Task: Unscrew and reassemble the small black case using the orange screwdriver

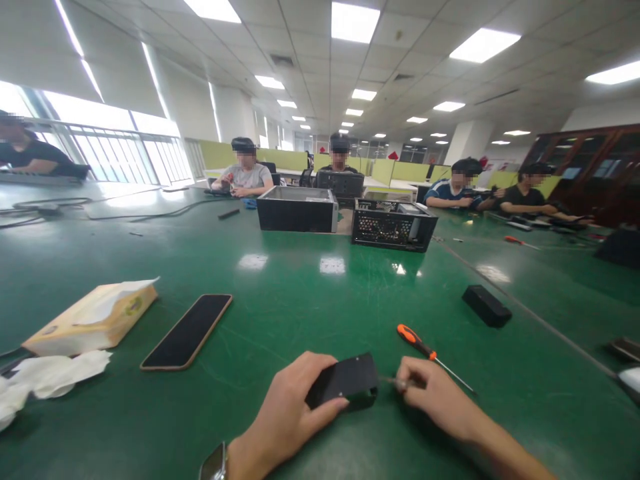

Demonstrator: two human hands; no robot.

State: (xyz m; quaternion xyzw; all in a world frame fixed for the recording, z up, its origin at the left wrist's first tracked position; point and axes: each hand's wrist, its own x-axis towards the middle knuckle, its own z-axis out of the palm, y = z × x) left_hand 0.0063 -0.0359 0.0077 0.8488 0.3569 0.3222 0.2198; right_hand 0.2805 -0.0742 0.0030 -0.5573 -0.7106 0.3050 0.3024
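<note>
While the left hand grips a black block, the right pinches a slim tool at its end

With the block taken as the clock's centre and 12 o'clock straight ahead, the black block (346, 383) sits at the near middle of the table, in the left hand (295, 403), whose fingers and thumb close round its sides. Its long axis runs from about half past eight to half past two, and the free end faces the right hand (433, 393) at 3 o'clock. That hand is curled narrow on a slim tool (387, 380), blurred, pointing to 9; whether its tip touches the block I cannot tell.

A screwdriver (413, 337) lies just beyond the right hand, orange handle towards 10, tip towards 4. Farther out at 2 rests a second black block (487, 305). Between 9 and 10 lie a phone (190, 333) and, past it, a tissue pack (85, 330).

The green tabletop (280, 287) is glossy, mirroring ceiling lights (355, 22). Near 12 stand two computer cases, one closed-sided (297, 213), one with a perforated face (393, 225). Co-workers sit around the far side from 10 to 2, windows (110, 127) towards half past ten, a dark wooden cabinet (590, 160) between 1 and 2
</note>
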